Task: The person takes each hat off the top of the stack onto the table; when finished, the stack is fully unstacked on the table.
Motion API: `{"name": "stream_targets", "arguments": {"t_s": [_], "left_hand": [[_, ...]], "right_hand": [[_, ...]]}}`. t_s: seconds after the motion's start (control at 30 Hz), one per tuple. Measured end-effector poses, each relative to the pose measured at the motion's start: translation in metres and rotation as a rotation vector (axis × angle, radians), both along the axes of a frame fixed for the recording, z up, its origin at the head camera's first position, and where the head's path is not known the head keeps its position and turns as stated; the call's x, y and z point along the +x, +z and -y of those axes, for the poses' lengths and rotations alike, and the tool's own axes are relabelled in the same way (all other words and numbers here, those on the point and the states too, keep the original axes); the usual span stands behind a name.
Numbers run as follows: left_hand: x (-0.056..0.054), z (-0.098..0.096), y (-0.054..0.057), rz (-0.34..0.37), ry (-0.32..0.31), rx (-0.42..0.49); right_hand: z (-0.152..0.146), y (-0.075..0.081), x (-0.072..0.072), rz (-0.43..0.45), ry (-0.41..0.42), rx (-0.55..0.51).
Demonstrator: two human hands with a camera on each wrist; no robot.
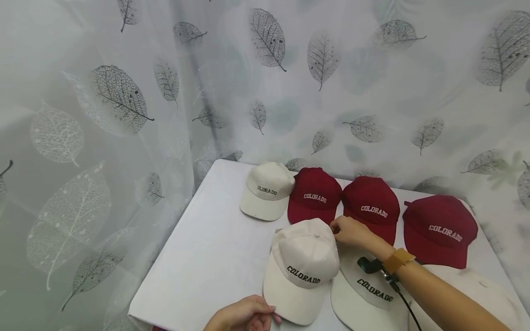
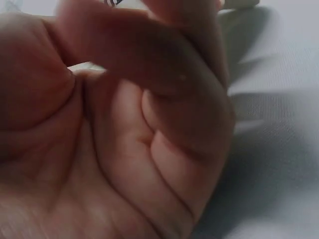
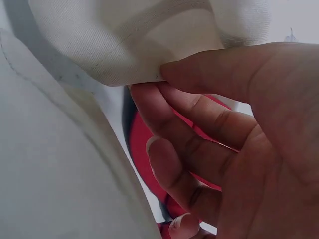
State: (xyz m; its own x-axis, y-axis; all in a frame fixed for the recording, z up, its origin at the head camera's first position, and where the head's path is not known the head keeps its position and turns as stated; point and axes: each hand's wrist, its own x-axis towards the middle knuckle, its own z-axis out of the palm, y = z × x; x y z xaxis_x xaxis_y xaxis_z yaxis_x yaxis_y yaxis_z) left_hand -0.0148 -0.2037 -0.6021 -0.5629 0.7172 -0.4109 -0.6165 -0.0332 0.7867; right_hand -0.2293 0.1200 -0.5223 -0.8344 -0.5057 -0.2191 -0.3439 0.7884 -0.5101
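A cream baseball cap (image 1: pixel 306 257) with dark COLORADO lettering is between both hands at the front of the table. My left hand (image 1: pixel 248 312) pinches the left edge of its brim, thumb on top; in the left wrist view the curled fingers (image 2: pixel 164 99) fill most of the picture. At the crown's far right side, my right hand (image 1: pixel 352 230) pinches the rim. The right wrist view shows thumb and index finger gripping the edge of the cream fabric (image 3: pixel 124 40). Another cream cap (image 1: pixel 372 294) lies under the right forearm, partly hidden by it.
Along the back stand a cream cap (image 1: pixel 269 188) and three red caps, the left one (image 1: pixel 314 193), the middle one (image 1: pixel 371 202) and the right one (image 1: pixel 440 225). A further cream cap (image 1: pixel 468 294) sits at the right front. A leaf-print curtain (image 1: pixel 290 92) hangs behind the white table (image 1: pixel 198 248).
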Motion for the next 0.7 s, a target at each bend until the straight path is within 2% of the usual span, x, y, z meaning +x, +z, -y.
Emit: {"name": "stream_targets", "arguments": {"t_s": [0.17, 0.37, 0.6, 0.7], "left_hand": [[0.002, 0.000, 0.002, -0.062, 0.034, -0.129], [0.003, -0.004, 0.006, -0.115, 0.017, -0.192], [-0.004, 0.003, 0.005, -0.197, 0.046, -0.297], [-0.008, 0.009, 0.004, -0.222, 0.040, -0.312]], "right_hand": [[0.003, -0.005, -0.001, 0.014, -0.009, 0.040], [0.000, -0.015, 0.000, 0.037, -0.031, 0.073], [0.003, -0.019, -0.001, 0.033, -0.051, 0.102], [0.004, -0.020, -0.001, 0.022, -0.046, 0.119]]}}
